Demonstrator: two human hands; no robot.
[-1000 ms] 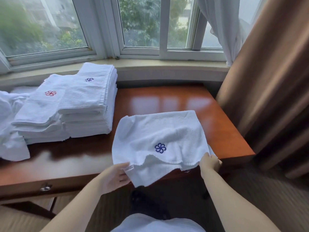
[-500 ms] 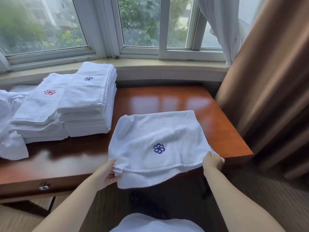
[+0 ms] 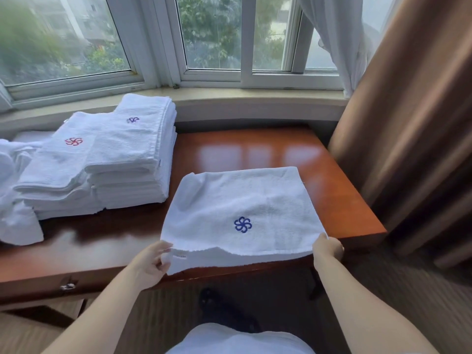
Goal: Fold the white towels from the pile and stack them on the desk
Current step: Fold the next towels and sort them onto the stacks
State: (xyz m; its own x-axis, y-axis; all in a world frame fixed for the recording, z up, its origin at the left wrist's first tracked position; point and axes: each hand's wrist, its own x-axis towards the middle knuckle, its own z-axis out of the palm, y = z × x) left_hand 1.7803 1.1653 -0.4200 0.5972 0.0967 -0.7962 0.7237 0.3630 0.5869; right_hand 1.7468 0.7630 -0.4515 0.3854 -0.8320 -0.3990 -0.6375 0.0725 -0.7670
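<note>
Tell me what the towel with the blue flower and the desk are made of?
The towel looks like soft white cotton terry: its surface is fuzzy and nubbly, and the blue flower seems stitched on with thread. The desk looks like reddish-brown wood with a glossy coat, since the window shines back off its top. It could be a thin wood layer; the picture cannot show that.

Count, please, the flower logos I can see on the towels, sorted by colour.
Blue logos: 2, one on the towel held at the desk edge and one on the taller folded stack.
Red logos: 1, on the lower folded stack.
Total: 3
</note>
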